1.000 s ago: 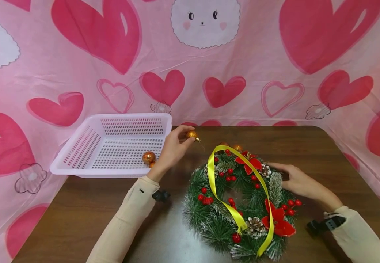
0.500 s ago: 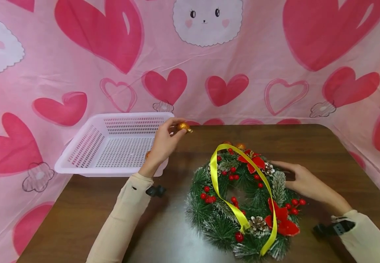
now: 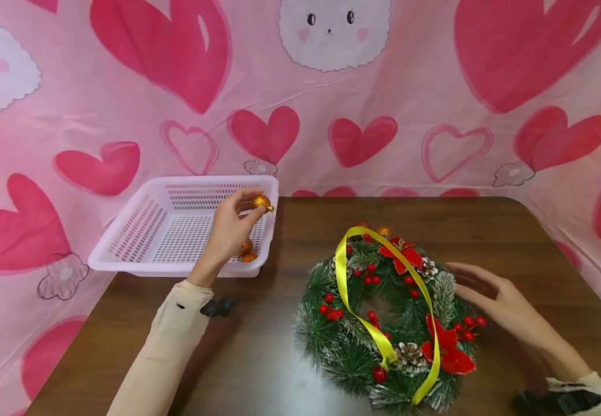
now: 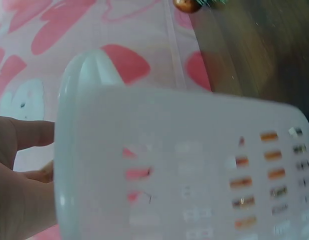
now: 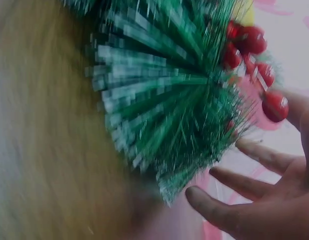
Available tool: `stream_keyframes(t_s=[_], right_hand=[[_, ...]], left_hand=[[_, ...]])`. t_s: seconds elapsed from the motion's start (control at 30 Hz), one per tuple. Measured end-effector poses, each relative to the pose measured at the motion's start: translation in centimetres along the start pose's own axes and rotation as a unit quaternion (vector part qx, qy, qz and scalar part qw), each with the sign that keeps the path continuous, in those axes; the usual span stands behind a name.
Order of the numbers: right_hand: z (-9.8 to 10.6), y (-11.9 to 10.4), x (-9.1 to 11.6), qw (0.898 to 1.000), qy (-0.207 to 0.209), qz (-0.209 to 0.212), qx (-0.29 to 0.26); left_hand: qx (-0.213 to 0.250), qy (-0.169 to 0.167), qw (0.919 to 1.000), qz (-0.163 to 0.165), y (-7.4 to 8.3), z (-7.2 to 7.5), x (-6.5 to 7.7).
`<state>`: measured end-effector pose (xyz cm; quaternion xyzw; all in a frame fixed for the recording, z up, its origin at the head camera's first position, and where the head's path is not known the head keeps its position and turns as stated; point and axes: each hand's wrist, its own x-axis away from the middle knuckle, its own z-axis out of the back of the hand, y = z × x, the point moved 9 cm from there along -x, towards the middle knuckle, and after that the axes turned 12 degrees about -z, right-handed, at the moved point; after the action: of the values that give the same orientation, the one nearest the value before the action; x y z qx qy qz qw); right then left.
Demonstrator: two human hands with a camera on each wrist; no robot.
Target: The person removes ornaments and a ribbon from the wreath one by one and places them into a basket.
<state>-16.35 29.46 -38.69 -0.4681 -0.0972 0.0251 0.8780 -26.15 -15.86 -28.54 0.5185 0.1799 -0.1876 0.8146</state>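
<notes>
Over the right end of the white plastic basket (image 3: 118, 265), my left hand (image 3: 230, 228) pinches a glittery gold bauble (image 3: 261, 201) between thumb and fingers. Under that hand, a copper bauble (image 3: 249, 257) and another one lie in the basket. The basket's wall hides the held bauble in the left wrist view. My right hand (image 3: 508, 306) is beside the right edge of a green Christmas wreath (image 3: 321, 341), fingers extended and spread in the right wrist view (image 5: 264, 185). Red berries, red flowers, pine cones and a yellow ribbon (image 3: 342, 271) decorate the wreath.
Two more baubles (image 3: 382, 231) sit on the table just behind the wreath. The brown wooden table (image 3: 259, 341) carries everything. A pink heart-patterned cloth (image 3: 311, 86) hangs close behind and at the sides.
My left hand has carried the gold bauble leftward, from beside the basket to over its right end. My right hand has drawn slightly right, away from the wreath.
</notes>
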Motion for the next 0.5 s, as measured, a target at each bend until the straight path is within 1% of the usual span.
stream_keyframes(t_s=[0.1,0.23,0.33,0.5], right_hand=[[-0.3,0.6,0.3,1.0,-0.014,-0.022,-0.015],[-0.4,1.5,0.6,0.998,-0.021,-0.057,-0.022],[-0.6,1.9,0.6,0.997,-0.022,-0.067,-0.024],[-0.8,2.2,0.6,0.998,-0.018,-0.062,-0.021]], left_hand=[[-0.008,0.003,1.0,0.003,-0.3,1.1,0.4],[-0.014,0.008,0.9997,0.017,-0.9,2.3,1.1],[-0.02,0.014,0.9993,0.029,-1.2,3.1,1.4],[-0.035,0.015,0.9986,0.036,-1.8,4.0,1.5]])
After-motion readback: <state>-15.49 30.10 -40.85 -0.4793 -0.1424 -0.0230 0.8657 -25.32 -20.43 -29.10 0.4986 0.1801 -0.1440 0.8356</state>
